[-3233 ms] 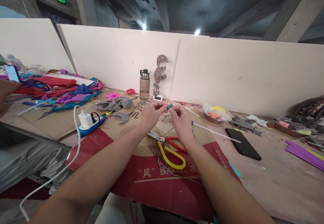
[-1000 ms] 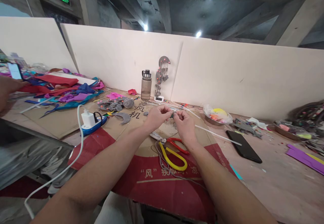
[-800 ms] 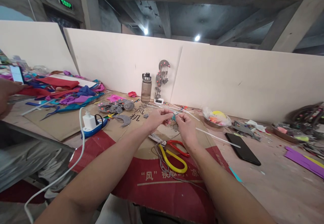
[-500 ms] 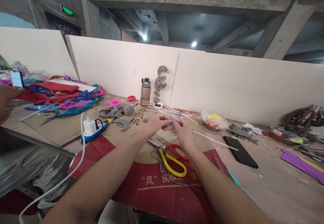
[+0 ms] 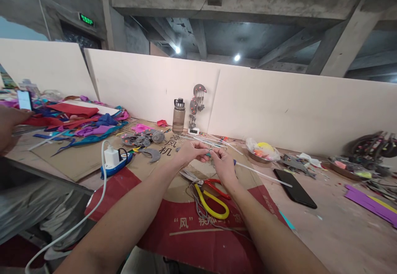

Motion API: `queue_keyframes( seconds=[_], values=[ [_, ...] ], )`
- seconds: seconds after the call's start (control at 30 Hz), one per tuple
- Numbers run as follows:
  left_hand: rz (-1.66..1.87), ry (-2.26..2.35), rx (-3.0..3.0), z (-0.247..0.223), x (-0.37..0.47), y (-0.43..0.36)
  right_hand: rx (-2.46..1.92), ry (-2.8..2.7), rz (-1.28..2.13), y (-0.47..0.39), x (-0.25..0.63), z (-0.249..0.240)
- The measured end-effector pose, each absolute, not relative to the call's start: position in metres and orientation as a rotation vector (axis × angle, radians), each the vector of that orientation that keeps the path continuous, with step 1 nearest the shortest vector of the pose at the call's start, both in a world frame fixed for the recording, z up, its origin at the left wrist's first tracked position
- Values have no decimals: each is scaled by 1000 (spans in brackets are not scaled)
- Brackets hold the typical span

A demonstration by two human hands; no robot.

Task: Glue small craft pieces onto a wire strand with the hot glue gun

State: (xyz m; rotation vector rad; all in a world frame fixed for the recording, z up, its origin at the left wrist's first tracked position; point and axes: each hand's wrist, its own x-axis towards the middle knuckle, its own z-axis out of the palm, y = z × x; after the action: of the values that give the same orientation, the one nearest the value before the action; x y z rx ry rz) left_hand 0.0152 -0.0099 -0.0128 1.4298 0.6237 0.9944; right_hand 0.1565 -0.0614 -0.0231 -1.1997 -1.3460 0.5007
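Observation:
My left hand [image 5: 192, 153] and my right hand [image 5: 223, 163] meet over the cardboard, fingertips pinched close together. Between them shows a small greenish piece [image 5: 210, 153], too small to name. Just below lie scissors [image 5: 214, 199] with one yellow and one red handle, and a grey cord [image 5: 198, 203] tangled by them. A clear thin stick [image 5: 263, 172] stretches from beside my right hand to a black phone [image 5: 294, 188]. Left of my left hand rests a grey crescent-shaped felt piece [image 5: 151, 155].
A water bottle [image 5: 179, 117] and a hanging grey moon ornament [image 5: 198, 100] stand by the white board. Left are a blue power strip [image 5: 116, 166] with a white cable, a heap of coloured cloth [image 5: 89, 121] and another person's hand [image 5: 12, 121]. A bowl [image 5: 262, 154] sits right.
The view has tilted slightly up. My hands stay together at nearly the same spot, fingers shifted a little around the small piece. A dark blue tip now shows beside my right hand.

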Motion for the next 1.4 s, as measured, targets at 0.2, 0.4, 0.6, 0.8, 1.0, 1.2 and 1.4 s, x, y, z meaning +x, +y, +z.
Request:
queue_keyframes(
  seconds=[0.2, 0.4, 0.6, 0.8, 1.0, 1.2, 1.4],
  values=[
    [1149, 684, 1465, -10, 16, -11, -1143, -1456, 520, -61, 152, -28],
    [1254, 719, 1555, -11, 16, -7, -1140, -1382, 560, -62, 151, -28],
    [1408, 807, 1619, -13, 10, 1, -1228, -1502, 552, -65, 155, -23],
    [1640, 828, 1367, -10, -7, 20, -1156, -1493, 643, -75, 149, -14],
    [1808, 727, 928, -5, -28, 39, -941, -1355, 933, -86, 155, 8],
    [1940, 659, 515, -2, -48, 50, -670, -1254, 1136, -97, 182, 38],
    [1912, 638, 374, -4, -52, 53, -613, -1190, 995, -103, 201, 56]
  ],
)
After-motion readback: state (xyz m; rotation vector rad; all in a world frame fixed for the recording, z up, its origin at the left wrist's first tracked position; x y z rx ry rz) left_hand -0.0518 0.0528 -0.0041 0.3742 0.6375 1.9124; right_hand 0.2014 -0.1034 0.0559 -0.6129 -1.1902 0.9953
